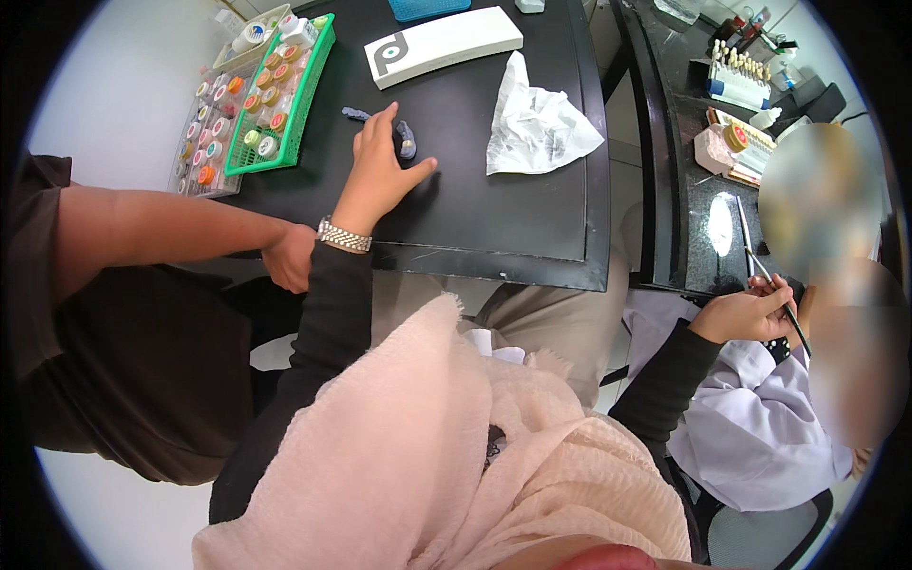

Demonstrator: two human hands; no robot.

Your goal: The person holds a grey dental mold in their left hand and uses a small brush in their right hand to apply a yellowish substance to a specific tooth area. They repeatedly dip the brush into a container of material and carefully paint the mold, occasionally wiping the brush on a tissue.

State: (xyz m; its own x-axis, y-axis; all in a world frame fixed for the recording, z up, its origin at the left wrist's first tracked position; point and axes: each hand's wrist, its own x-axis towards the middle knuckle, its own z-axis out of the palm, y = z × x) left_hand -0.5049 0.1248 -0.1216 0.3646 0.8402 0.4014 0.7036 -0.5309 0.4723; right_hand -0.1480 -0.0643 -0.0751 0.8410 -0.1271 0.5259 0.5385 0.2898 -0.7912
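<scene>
My left hand [378, 180], with a metal watch [344, 236] at the wrist, is over the black table with its fingers and thumb apart. Right beside its fingers is a small blue-grey dental model piece [408, 142] with a pale tooth-like spot; whether they touch it I cannot tell. Another blue-grey piece [355, 113] lies just past the fingertips. Far to the right, my right hand [746, 313] is closed around a slender dark-handled tool [796, 328] that looks like a fine brush. Its tip points toward the dark side counter.
A green basket [302, 128] of small jars and a clear jar rack [214, 176] stand left. A white box [446, 47] and crumpled paper [541, 123] lie on the table [456, 218]. A co-worker's arm [180, 223] is at left; a person in a white coat [750, 418] sits right.
</scene>
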